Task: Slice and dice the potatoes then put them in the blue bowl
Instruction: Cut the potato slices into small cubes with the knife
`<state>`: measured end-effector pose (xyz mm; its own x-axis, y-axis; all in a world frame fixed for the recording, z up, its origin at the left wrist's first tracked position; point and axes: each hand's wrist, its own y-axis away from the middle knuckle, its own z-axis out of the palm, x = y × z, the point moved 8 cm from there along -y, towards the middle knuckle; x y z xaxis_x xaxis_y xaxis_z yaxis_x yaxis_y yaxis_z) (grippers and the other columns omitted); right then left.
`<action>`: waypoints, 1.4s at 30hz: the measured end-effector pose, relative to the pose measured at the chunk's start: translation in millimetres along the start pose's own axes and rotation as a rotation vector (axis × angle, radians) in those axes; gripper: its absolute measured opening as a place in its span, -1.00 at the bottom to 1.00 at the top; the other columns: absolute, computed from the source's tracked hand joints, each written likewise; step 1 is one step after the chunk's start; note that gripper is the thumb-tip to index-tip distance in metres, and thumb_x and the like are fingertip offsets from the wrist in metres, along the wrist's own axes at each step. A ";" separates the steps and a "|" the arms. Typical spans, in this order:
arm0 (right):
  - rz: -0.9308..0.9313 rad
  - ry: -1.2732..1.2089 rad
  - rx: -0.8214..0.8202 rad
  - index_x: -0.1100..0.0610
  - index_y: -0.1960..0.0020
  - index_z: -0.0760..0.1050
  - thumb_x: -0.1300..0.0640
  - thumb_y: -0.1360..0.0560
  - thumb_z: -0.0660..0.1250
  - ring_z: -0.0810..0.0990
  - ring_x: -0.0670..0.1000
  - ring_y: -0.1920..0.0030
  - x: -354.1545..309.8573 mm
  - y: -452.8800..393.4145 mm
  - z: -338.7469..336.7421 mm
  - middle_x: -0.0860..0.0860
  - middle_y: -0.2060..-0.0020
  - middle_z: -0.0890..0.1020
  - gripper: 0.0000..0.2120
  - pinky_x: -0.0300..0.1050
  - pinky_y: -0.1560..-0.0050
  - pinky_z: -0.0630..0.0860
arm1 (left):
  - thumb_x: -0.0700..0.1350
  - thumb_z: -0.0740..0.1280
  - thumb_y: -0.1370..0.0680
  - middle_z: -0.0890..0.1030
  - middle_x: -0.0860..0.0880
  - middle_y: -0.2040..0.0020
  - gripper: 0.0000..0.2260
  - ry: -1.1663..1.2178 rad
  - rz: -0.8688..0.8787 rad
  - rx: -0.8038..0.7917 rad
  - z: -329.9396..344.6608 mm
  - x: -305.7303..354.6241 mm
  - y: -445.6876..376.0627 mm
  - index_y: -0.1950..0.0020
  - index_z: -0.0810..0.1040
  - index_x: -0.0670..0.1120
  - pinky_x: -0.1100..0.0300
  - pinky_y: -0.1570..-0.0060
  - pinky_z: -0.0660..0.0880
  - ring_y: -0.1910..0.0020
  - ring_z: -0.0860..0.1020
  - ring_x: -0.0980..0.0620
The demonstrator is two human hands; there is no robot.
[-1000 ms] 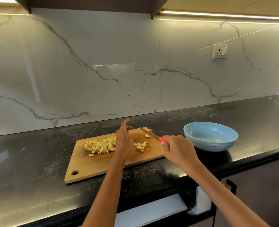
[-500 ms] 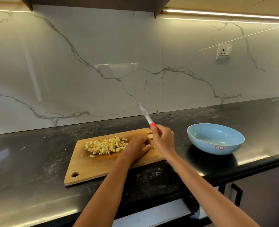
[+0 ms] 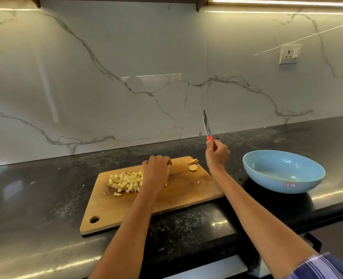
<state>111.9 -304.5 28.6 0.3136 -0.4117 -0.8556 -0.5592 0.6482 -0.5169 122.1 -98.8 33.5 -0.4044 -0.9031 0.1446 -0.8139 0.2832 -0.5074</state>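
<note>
A pile of diced potato (image 3: 126, 182) lies on the wooden cutting board (image 3: 182, 194). My left hand (image 3: 156, 172) rests cupped on the board against the pile's right side; its fingertips are hidden behind the knuckles. Two potato end pieces (image 3: 193, 167) sit near the board's far right corner, and one stray cube (image 3: 198, 182) lies alone. My right hand (image 3: 217, 156) grips the red-handled knife (image 3: 206, 125) above the board's right edge, blade pointing up. The blue bowl (image 3: 283, 172) stands empty to the right of the board.
The black counter (image 3: 35, 208) runs along a marble wall with a power socket (image 3: 289, 54) at the upper right. The counter's front edge lies just below the board, with a drawer front (image 3: 206, 268) under it.
My left hand swept the small group of cubes leftward into the main pile. My right hand lifted the knife off the board and moved right, blade now upright.
</note>
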 end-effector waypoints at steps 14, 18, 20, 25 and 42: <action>0.073 0.004 -0.063 0.20 0.21 0.52 0.13 -0.60 0.18 0.44 -0.06 0.37 10.2 2.2 3.0 0.04 0.38 0.52 -0.73 -0.24 0.38 0.32 | -0.02 0.31 -0.53 0.59 0.02 -0.02 -0.88 0.188 0.237 -0.273 26.1 65.7 15.0 -0.02 0.55 -0.01 0.13 -0.09 0.42 -0.03 0.50 0.06; 0.091 0.080 -0.137 0.15 0.28 0.45 0.08 -0.60 0.19 0.41 -0.10 0.39 15.0 2.1 12.0 -0.01 0.41 0.47 -0.70 -0.25 0.37 0.27 | -0.10 0.25 -0.57 0.57 0.01 -0.10 -0.89 0.064 0.018 -0.235 18.1 25.4 11.0 -0.05 0.54 -0.01 -0.09 -0.34 0.24 -0.16 0.46 0.02; 0.132 0.109 -0.193 0.12 0.35 0.40 0.05 -0.56 0.25 0.38 -0.10 0.41 20.9 2.8 16.6 -0.02 0.45 0.43 -0.68 -0.23 0.36 0.27 | -0.23 0.23 -0.55 0.58 0.00 -0.12 -0.82 0.022 -0.072 -0.172 9.0 9.6 10.4 -0.05 0.57 -0.01 -0.10 -0.36 0.18 -0.20 0.44 -0.01; 0.277 0.252 -0.320 0.20 0.09 0.51 -0.10 -0.46 0.35 0.47 -0.03 0.31 40.9 5.1 29.8 0.05 0.26 0.52 -0.66 -0.21 0.40 0.27 | -0.35 0.17 -0.52 0.60 -0.01 -0.09 -0.69 0.105 -0.202 -0.028 -3.2 -5.3 8.2 -0.04 0.59 -0.02 -0.05 -0.26 0.17 -0.17 0.44 -0.04; -0.042 0.528 -0.666 0.18 0.12 0.55 0.11 -0.50 0.35 0.50 -0.04 0.26 23.2 10.6 53.7 0.04 0.25 0.56 -0.86 -0.24 0.28 0.39 | -0.24 0.22 -0.55 0.60 -0.03 -0.07 -0.80 0.282 -0.297 0.024 -8.8 -14.6 6.6 -0.04 0.60 -0.04 -0.07 -0.25 0.23 -0.16 0.46 -0.04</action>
<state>154.4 -272.8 1.9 0.0374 -0.7789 -0.6260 -0.9420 0.1815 -0.2821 119.0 -80.9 35.5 -0.2547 -0.8194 0.5136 -0.9038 0.0128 -0.4278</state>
